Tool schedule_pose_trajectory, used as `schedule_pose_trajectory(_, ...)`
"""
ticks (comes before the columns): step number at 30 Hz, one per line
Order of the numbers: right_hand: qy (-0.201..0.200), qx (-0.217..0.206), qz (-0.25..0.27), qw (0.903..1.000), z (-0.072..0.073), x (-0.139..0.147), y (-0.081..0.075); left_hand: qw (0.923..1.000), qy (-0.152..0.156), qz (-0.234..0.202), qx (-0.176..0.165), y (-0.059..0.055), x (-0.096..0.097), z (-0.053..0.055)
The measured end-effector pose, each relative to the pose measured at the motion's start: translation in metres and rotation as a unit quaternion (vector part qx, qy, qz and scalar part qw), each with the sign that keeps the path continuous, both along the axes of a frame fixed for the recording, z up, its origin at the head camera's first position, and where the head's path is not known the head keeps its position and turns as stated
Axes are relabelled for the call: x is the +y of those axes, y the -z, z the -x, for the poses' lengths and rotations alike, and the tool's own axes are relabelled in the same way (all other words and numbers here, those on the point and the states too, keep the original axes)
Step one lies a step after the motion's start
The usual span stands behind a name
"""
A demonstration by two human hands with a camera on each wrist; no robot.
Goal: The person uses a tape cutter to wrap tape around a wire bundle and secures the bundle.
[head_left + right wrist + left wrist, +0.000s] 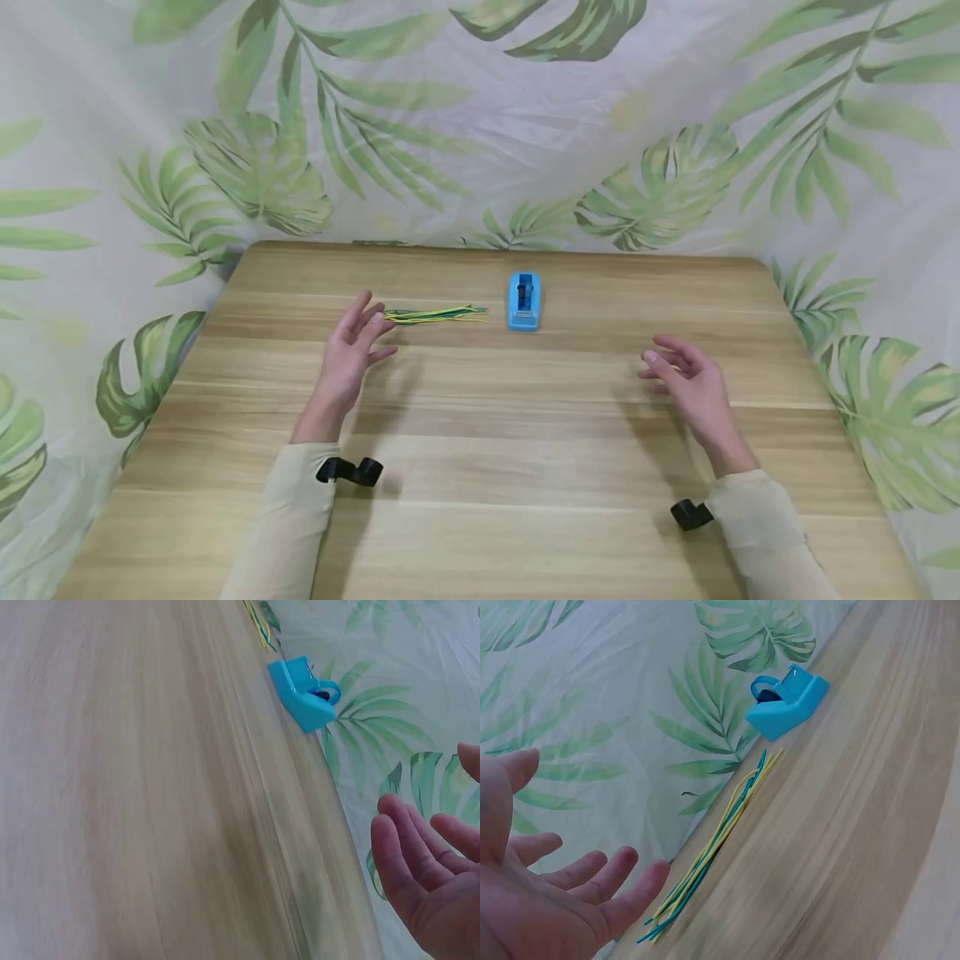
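A bundle of thin green and yellow wires or ties (438, 315) lies lengthwise near the table's back, its left end beside my left hand (351, 350). That hand hovers with spread, relaxed fingers; in the left wrist view its fingertips overlap the lower end of the strands (714, 838). Right of the bundle stands a small blue tape dispenser (524, 315), with a ring-shaped reel showing in the wrist views. My right hand (693, 387) is apart from both, over the right part of the table, fingers loosely bent and holding nothing.
The wood-grain table (525, 450) has rounded back corners. Behind it hangs a pale cloth (540, 133) printed with green leaves, reaching down past the table's edges. A black camera mount (352, 472) sits on the left wrist, another (691, 514) on the right.
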State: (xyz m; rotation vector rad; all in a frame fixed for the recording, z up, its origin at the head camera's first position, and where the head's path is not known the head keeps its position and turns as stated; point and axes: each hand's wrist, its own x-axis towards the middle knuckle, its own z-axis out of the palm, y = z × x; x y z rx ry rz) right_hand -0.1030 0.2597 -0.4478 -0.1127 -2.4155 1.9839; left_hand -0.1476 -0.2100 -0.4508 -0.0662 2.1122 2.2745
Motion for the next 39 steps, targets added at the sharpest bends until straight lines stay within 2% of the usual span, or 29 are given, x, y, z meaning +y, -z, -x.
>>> schedule_pose_trajectory(5, -0.02, -0.024, 0.056, 0.9979, 0.003, -0.005, 0.002, 0.9994, 0.011, -0.029, -0.013, 0.005, 0.009, 0.009)
schedule_pose_trajectory(17, -0.033, -0.066, 0.113, 0.9909, 0.017, -0.025, 0.009, 0.9976, 0.03, -0.047, -0.042, 0.012, 0.037, 0.03)
schedule_pose_trajectory(23, -0.039, -0.075, 0.127, 0.9883, 0.02, -0.033, 0.011, 0.9972, 0.048, -0.04, -0.041, 0.013, 0.05, 0.039)
schedule_pose_trajectory(39, -0.055, -0.093, 0.16, 0.9812, 0.033, -0.053, 0.016, 0.9956, 0.063, -0.042, -0.055, 0.019, 0.09, 0.068)
